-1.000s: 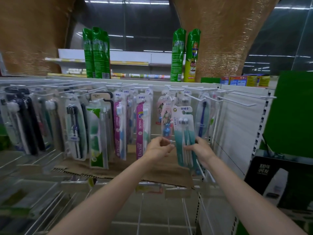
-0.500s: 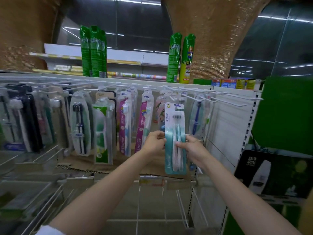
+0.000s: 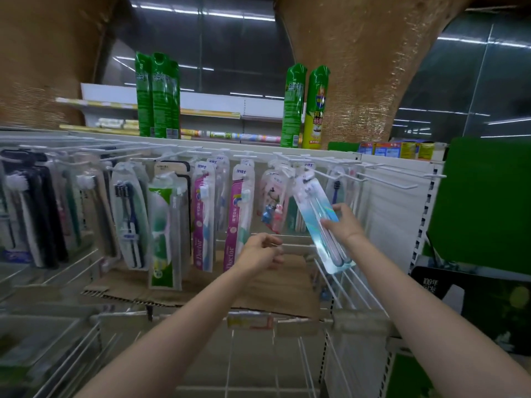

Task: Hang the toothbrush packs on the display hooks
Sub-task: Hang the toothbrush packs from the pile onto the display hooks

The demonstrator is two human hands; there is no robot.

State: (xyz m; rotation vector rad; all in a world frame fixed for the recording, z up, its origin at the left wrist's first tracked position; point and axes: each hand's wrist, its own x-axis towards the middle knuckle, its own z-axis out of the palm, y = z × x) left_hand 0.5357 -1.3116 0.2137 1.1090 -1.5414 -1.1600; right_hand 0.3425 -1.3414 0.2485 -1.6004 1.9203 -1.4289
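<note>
Toothbrush pack (image 3: 321, 222), teal-and-clear blister card with two brushes: tilted, top end leaning left toward the front ends of the display hooks (image 3: 321, 174), bottom end swung out to the right. Whether its hang hole is on a hook cannot be told; the top is blurred.

Right hand (image 3: 343, 222): grips the pack's right edge at about mid-height, thumb and fingers curled onto the card.

Left hand (image 3: 260, 252): below and left of the pack, apart from it, fingers loosely curled, holding nothing. The two hands are well apart.

Hooks, white wire, in one row along the top of the rack: those left of the held pack carry stock; those right of it (image 3: 388, 179) stand bare against the white back panel (image 3: 393, 214).

Hanging stock, leftward from the held pack: children's brushes with small figures (image 3: 273, 208); two pink "Doctor" packs (image 3: 238, 219) and (image 3: 202, 222); a green-and-white pack (image 3: 163, 234); a dark-brush pack (image 3: 129, 216); black brushes (image 3: 37, 214) farthest left. A dark blue brush (image 3: 336, 191) hangs behind the held pack.

Cardboard sheet (image 3: 258, 291): flat on the wire shelf below the held pack.

Green spray cans (image 3: 293, 107): upright on the rack top above the held pack; further green cans (image 3: 156, 96) up and to the left.
</note>
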